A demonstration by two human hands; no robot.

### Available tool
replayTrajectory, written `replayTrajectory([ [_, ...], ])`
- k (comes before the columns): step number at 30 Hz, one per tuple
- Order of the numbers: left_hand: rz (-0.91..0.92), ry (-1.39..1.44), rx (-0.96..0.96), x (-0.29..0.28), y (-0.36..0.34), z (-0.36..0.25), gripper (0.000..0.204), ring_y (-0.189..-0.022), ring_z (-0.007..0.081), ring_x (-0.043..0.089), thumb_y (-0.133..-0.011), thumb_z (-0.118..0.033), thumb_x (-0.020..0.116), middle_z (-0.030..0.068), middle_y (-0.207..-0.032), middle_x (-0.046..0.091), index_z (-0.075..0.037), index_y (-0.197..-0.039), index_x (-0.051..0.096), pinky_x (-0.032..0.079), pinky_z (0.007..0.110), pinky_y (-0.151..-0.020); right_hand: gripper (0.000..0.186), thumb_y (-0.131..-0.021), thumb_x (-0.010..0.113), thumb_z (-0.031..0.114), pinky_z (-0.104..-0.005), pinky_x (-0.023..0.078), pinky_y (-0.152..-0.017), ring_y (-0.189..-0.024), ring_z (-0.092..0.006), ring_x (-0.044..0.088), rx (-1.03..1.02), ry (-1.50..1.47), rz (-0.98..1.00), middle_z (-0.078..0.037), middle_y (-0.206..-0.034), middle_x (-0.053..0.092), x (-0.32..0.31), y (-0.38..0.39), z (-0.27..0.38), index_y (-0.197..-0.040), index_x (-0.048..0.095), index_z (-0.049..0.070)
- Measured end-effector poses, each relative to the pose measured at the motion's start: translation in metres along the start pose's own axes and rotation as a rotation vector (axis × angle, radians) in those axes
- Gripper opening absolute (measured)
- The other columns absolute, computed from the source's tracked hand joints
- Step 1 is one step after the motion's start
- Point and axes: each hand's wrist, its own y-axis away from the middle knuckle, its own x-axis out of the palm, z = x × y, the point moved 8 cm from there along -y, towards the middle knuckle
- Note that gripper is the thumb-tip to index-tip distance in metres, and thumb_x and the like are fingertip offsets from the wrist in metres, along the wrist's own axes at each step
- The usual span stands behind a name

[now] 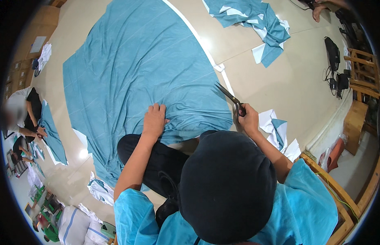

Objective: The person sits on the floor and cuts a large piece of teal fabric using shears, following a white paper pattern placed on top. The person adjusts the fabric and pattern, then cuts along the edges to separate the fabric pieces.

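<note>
A large sheet of teal fabric (145, 61) with faint pale lines and a white strip along its right side lies rumpled on the floor. My left hand (156, 121) rests on its lower middle, fingers apart. My right hand (246, 117) grips black-handled scissors (234, 99), their blades angled up and left beside the fabric's right edge. A black rounded cap-like shape (226, 183) in the lower middle hides part of the scene between my forearms.
Other teal and white fabric pieces (271, 45) lie on the tiled floor (304, 81). Co-workers (24, 110) handle cloth at the left. Cartons (42, 20) line the upper left. Wooden furniture (361, 69), black bags (333, 53) and cables are at the right. White sacks (71, 224) sit lower left.
</note>
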Motion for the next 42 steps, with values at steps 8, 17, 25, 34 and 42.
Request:
replayTrajectory([
  [8,0.326,0.271,0.059,0.036,0.027,0.009,0.025,-0.108,0.0467,0.067,-0.095,-0.009,0.072,0.0248,-0.111,0.071,-0.002,-0.116,0.062,0.054,0.054,-0.091,0.034,-0.078,0.09,0.009,-0.033,0.055,-0.071,-0.072,-0.0176,0.069,0.053,0.033,-0.033,-0.007,-0.081,0.074,-0.014,0.013,-0.028,-0.105,0.071,0.001],
  [17,0.351,0.405,-0.005,0.021,0.008,0.003,0.031,-0.104,0.0439,0.067,-0.096,-0.018,0.073,0.0233,-0.11,0.07,-0.002,-0.12,0.062,0.052,0.051,-0.088,0.031,-0.076,0.084,0.012,-0.0433,0.056,-0.072,-0.077,-0.035,0.073,0.165,0.096,-0.049,-0.016,-0.084,0.074,-0.047,0.027,-0.055,-0.102,0.071,0.002],
  [25,-0.347,0.228,0.267,-0.02,-0.038,-0.086,0.034,-0.112,0.0366,0.062,-0.093,-0.023,0.077,0.0135,-0.114,0.065,-0.006,-0.116,0.06,0.051,0.049,-0.092,0.034,-0.088,0.087,0.029,-0.0331,0.052,-0.065,-0.068,-0.0141,0.064,0.209,-0.228,0.008,-0.006,-0.073,0.069,-0.029,0.017,-0.023,-0.099,0.072,0.0],
  [34,-0.051,0.36,0.322,0.037,-0.062,-0.13,0.017,-0.102,0.0388,0.066,-0.103,-0.014,0.061,0.0166,-0.107,0.065,-0.006,-0.117,0.06,0.054,0.051,-0.087,0.035,-0.086,0.089,0.025,-0.032,0.052,-0.068,-0.069,-0.0148,0.061,0.154,-0.166,-0.049,-0.006,-0.077,0.068,-0.007,-0.008,0.036,-0.102,0.071,0.0],
  [42,-0.185,0.409,0.324,0.015,-0.063,-0.129,0.022,-0.104,0.0362,0.064,-0.1,-0.017,0.068,0.0131,-0.108,0.064,-0.01,-0.121,0.065,0.053,0.05,-0.088,0.037,-0.087,0.088,0.025,-0.0382,0.055,-0.07,-0.073,-0.0249,0.07,0.149,-0.055,-0.112,-0.01,-0.082,0.071,-0.004,-0.025,0.011,-0.106,0.071,-0.001],
])
